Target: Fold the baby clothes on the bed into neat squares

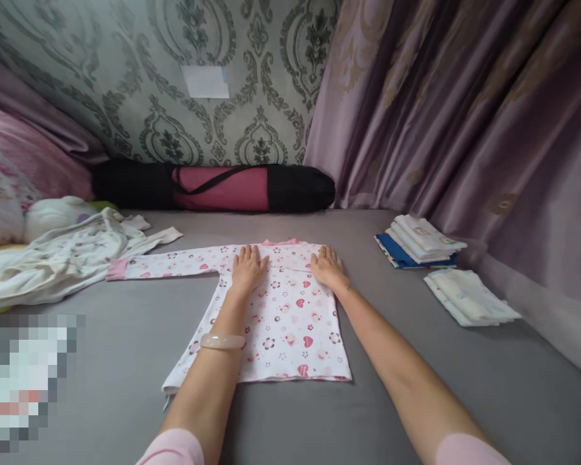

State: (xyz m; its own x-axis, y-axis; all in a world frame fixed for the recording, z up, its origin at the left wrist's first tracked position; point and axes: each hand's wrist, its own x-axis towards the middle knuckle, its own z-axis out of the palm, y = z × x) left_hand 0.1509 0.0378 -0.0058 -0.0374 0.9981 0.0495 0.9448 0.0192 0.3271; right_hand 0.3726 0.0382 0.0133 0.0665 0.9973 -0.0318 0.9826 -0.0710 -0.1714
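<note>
A white long-sleeved shirt (283,323) with pink hearts and flowers lies flat on the grey bed sheet (290,420), its pink collar pointing away from me. Its left sleeve (169,263) stretches out to the left and ends in a pink cuff. The other sleeve appears folded across the upper chest, partly under my hands. My left hand (248,266) rests flat on the shirt near the left shoulder, fingers extended. At the right shoulder edge, my right hand (329,268) lies flat too, fingers stretched forward. Neither hand grips the cloth.
Folded clothes (421,239) are stacked at the right, with another folded white garment (469,297) nearer me. Loose white clothing (77,252) lies in a heap at the left. A black and pink long bag (217,187) lies along the patterned wall, beside purple curtains (392,97).
</note>
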